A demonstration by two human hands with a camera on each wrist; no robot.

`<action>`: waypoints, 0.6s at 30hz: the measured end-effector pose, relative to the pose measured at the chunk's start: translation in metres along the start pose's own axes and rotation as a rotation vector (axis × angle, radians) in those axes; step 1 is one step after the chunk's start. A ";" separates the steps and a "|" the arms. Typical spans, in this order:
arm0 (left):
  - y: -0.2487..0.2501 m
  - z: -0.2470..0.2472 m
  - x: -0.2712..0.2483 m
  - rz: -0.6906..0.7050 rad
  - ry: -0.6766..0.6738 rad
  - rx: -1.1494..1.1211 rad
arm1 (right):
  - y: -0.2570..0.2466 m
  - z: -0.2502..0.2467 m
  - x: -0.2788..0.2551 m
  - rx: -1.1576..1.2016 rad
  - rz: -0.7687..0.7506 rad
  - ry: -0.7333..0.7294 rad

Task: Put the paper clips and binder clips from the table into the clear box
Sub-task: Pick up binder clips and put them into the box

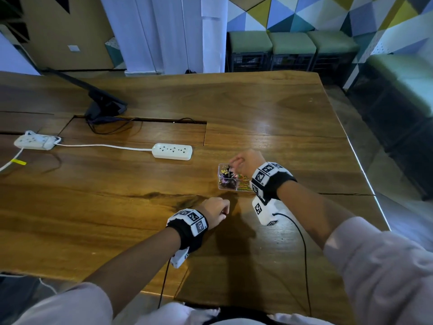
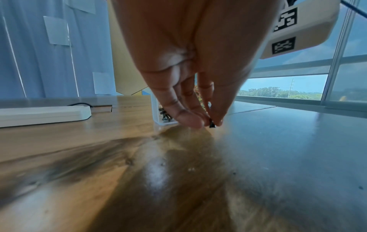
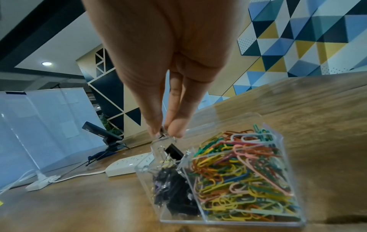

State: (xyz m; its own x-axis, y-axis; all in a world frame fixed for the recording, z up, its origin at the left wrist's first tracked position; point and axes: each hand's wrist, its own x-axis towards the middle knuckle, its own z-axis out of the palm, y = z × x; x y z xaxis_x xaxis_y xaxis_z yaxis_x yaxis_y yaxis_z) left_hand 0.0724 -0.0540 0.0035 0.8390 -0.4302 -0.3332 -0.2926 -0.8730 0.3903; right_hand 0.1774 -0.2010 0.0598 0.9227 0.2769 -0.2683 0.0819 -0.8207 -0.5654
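Note:
The clear box (image 1: 221, 187) (image 3: 286, 164) stands on the wooden table right of centre, split in two: coloured paper clips (image 3: 242, 175) fill the right compartment, dark binder clips (image 3: 174, 193) the left. My right hand (image 1: 234, 164) (image 3: 167, 133) hovers above the left compartment and pinches a black binder clip (image 3: 173, 150) by its wire handle. My left hand (image 1: 223, 211) (image 2: 209, 124) is low over the table just in front of the box (image 2: 157, 113), fingertips pinching a small black binder clip (image 2: 212, 125).
A white power strip (image 1: 172, 151) (image 2: 43, 115) lies left of the box, a second strip (image 1: 34, 141) further left with a cord between them. A black monitor stand (image 1: 103, 104) sits at the back. The table's right edge (image 1: 365, 174) runs close to the box.

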 end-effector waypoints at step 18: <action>-0.004 -0.053 0.064 -0.138 0.418 -0.260 | 0.068 0.029 -0.113 -0.018 -0.048 0.014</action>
State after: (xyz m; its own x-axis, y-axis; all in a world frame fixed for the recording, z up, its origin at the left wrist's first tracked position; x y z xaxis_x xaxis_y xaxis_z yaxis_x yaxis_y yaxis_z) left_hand 0.1519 -0.0661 0.0261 0.9891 -0.1397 -0.0459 -0.0867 -0.8061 0.5853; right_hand 0.0681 -0.2734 0.0288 0.9227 0.3096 -0.2299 0.1334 -0.8156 -0.5630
